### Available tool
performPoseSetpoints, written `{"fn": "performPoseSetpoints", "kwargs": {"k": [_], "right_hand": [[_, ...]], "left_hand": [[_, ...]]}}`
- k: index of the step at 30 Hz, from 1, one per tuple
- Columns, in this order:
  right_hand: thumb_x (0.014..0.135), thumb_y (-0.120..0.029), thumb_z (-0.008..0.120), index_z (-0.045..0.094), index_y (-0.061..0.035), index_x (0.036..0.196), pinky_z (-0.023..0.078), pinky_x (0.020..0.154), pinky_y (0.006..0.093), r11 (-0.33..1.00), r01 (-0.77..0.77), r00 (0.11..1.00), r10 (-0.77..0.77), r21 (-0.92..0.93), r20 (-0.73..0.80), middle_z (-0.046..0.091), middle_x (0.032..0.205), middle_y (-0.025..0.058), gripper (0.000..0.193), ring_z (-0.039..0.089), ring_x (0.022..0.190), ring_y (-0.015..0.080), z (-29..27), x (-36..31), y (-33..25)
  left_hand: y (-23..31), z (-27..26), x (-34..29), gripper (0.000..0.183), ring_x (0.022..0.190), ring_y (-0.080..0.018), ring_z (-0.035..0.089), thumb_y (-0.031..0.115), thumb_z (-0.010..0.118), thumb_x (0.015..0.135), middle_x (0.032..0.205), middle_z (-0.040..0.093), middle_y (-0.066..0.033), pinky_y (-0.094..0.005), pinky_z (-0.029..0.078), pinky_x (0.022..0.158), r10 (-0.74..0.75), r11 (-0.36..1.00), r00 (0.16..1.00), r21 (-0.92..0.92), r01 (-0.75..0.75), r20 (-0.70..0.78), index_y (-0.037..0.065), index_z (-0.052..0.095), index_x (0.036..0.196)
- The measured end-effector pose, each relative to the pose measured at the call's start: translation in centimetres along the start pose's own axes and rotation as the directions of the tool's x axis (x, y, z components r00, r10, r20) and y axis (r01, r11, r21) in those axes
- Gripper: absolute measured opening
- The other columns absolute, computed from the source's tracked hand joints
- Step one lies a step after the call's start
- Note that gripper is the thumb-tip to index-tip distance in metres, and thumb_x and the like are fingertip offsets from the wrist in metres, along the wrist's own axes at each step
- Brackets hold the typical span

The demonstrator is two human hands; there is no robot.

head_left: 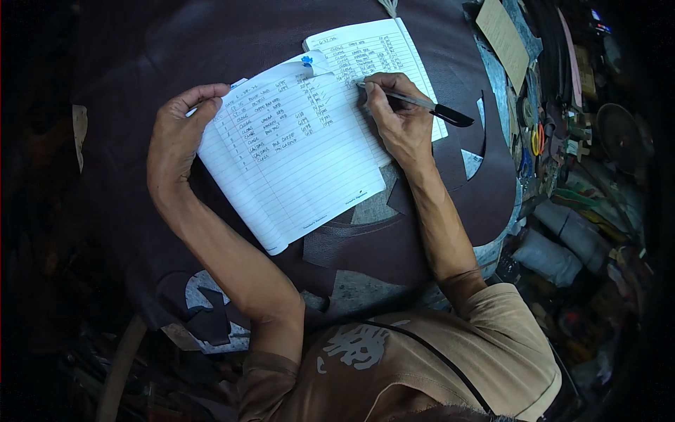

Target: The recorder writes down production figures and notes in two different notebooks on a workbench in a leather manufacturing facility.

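Note:
A lined notebook page [309,183] with handwritten rows slants across the middle of the view. My left hand [172,133] pinches its upper left corner between thumb and fingers. Under and behind it lies another written notebook page [411,53], partly covered. In my right hand [404,126] is a pen with a black end [453,116], its tip down at the written rows near the edge between the two pages. Whether the tip touches the paper is hard to tell.
Dark brown leather [274,32] spreads beneath the notebook. Cut leather pieces [355,243] lie nearer me. At the right are a tan card [503,43], orange and yellow looped handles [538,139], grey wrapped bundles [548,257] and crowded clutter.

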State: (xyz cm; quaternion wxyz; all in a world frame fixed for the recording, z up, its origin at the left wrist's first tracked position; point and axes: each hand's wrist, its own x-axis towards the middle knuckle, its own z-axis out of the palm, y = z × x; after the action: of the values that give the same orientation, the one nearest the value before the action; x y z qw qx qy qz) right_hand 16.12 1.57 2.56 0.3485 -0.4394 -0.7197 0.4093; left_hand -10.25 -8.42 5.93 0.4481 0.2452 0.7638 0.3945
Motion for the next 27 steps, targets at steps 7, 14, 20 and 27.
{"fn": "performPoseSetpoints", "kwargs": {"k": [7, 14, 20, 27], "right_hand": [[0.085, -0.009, 0.067, 0.069, 0.0013, 0.088, 0.049, 0.057, 0.0268, 0.999, 0.006, 1.000, -0.006, -0.046, 0.008, 0.068, 0.080, 0.0089, 0.011, 0.060, 0.065, 0.0129, -0.2, 0.0, -0.2], [0.087, -0.008, 0.066, 0.068, 0.0026, 0.090, 0.048, 0.058, 0.0261, 0.996, -0.071, 0.997, 0.070, 0.048, 0.027, 0.067, 0.078, 0.0096, 0.012, 0.059, 0.067, 0.0116, -0.1, 0.0, -0.6], [0.094, -0.009, 0.062, 0.066, 0.0037, 0.104, 0.050, 0.070, 0.0216, 0.925, -0.051, 0.992, 0.091, 0.378, -0.090, 0.069, 0.089, 0.0069, 0.017, 0.062, 0.077, 0.0102, -0.7, 0.4, -0.8], [0.094, -0.008, 0.061, 0.065, 0.0052, 0.111, 0.052, 0.081, 0.0259, 0.996, -0.046, 0.998, 0.050, 0.077, -0.043, 0.070, 0.100, 0.0115, 0.022, 0.066, 0.093, 0.0148, -3.0, 1.4, -1.1]], "left_hand": [[0.2, -0.2, 0.1, 0.021, 0.080, -0.0132, 0.065, 0.013, 0.063, 0.089, 0.090, 0.071, -0.0074, -0.0285, 0.050, 0.078, -0.002, 1.000, 1.000, 0.018, 0.002, 0.013, 0.002, 0.073, 0.105], [-0.1, -0.4, 0.1, 0.020, 0.073, -0.0111, 0.063, 0.009, 0.061, 0.090, 0.084, 0.071, -0.0072, -0.0258, 0.050, 0.070, 0.010, 1.000, 1.000, 0.000, -0.010, -0.009, 0.000, 0.073, 0.104], [-0.3, -0.7, 0.3, 0.020, 0.076, -0.0107, 0.062, 0.009, 0.062, 0.090, 0.086, 0.071, -0.0064, -0.0256, 0.049, 0.073, 0.032, 0.999, 0.999, -0.001, -0.032, 0.027, 0.000, 0.073, 0.104], [-0.5, -0.6, 0.4, 0.020, 0.080, -0.0100, 0.061, 0.008, 0.063, 0.090, 0.090, 0.070, -0.0051, -0.0255, 0.049, 0.077, 0.069, 0.996, 0.997, 0.054, -0.071, 0.035, -0.001, 0.072, 0.106]]}}
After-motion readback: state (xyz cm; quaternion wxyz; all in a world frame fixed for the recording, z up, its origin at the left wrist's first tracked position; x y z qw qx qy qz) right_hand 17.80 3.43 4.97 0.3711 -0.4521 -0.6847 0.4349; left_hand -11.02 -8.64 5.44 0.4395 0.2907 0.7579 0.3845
